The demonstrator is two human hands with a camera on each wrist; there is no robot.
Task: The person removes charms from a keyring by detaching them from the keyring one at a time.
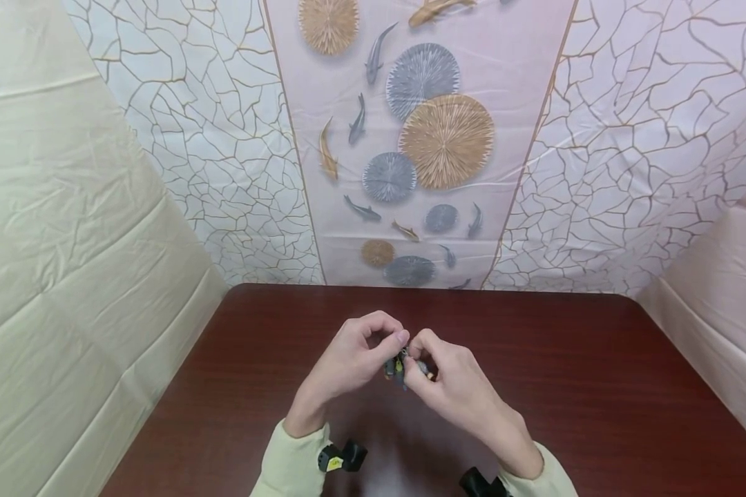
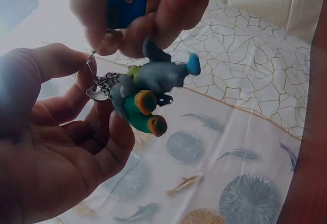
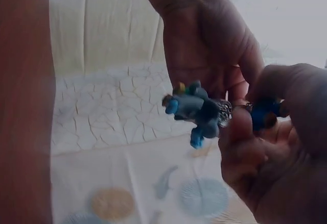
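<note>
While both hands (image 1: 348, 359) (image 1: 455, 381) pinch the figurine keychains (image 2: 153, 78), tabletop (image 1: 597, 379) spreads widely either side — far edge (image 1: 435, 293) beyond.

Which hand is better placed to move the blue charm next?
Probably the right hand: its curled fingers hold the blue charm, while the left hand is occupied pinching the metal chains beside the grey and green charms.

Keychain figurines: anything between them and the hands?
Nothing visible: the left hand pinches the metal chain directly, and the right hand holds the blue figurine. No separate object shows in between.
</note>
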